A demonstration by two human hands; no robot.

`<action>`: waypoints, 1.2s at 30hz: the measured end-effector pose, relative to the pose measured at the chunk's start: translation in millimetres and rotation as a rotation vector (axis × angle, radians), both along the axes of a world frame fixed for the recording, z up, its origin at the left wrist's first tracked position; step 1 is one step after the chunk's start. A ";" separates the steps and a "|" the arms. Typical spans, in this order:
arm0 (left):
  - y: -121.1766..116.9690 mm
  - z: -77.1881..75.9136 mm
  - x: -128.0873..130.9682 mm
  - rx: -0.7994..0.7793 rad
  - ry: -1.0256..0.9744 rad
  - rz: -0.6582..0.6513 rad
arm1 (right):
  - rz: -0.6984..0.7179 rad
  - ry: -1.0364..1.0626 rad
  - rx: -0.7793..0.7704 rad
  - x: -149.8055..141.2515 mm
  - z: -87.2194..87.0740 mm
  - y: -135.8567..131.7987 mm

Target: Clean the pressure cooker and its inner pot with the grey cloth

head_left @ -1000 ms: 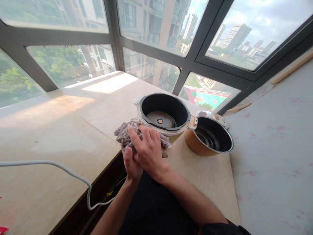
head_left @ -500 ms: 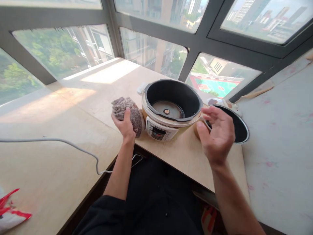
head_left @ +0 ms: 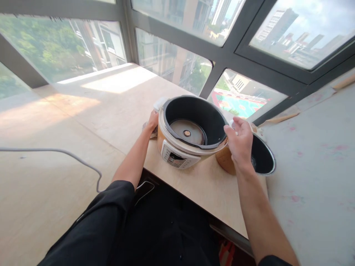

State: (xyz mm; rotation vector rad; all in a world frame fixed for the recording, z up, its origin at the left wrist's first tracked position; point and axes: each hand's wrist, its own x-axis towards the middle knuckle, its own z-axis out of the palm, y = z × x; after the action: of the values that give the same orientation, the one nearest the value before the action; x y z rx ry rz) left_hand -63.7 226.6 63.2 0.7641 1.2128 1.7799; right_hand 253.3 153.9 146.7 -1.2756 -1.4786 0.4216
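Note:
A cream rice cooker (head_left: pixel 177 157) with a black, empty inside stands open on the wooden counter (head_left: pixel 105 107) by the window. My left hand (head_left: pixel 152 120) presses against the cooker's left side, and a bit of grey cloth (head_left: pixel 146 128) shows beneath it; the fingers are mostly hidden behind the body. My right hand (head_left: pixel 239 142) is curled over the cooker's right rim and grips it. Behind that hand a tan inner pot (head_left: pixel 262 160) with a black lining sits right next to the cooker.
A white power cable (head_left: pixel 69 154) trails over the counter at the left and drops over its front edge. A grey surface with pink specks (head_left: pixel 313 166) borders the counter at the right. Dark window frames (head_left: pixel 222 55) close off the back.
My left hand has carried the cloth in against the cooker's left side. My right hand has come down from the air onto the right rim. The view has shifted closer.

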 end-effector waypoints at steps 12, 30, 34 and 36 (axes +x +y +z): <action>-143.1 -13.4 58.8 0.054 0.015 0.490 | -0.127 0.169 -0.082 -8.5 -4.7 1.9; -230.7 -28.3 219.8 0.304 0.945 0.443 | -0.033 0.167 -0.111 -5.6 -2.0 2.8; -225.5 -25.9 236.4 0.295 1.060 0.317 | -0.027 0.147 -0.125 -4.3 -6.3 3.2; -220.3 -22.6 246.8 0.254 1.071 0.305 | 0.003 0.171 -0.139 -2.5 -8.5 1.8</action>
State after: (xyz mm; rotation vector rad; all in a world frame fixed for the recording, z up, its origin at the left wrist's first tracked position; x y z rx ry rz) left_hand 183.1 6.3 40.5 1.9119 1.8488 1.7984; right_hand 250.8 155.6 138.1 -1.3117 -1.3252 0.6287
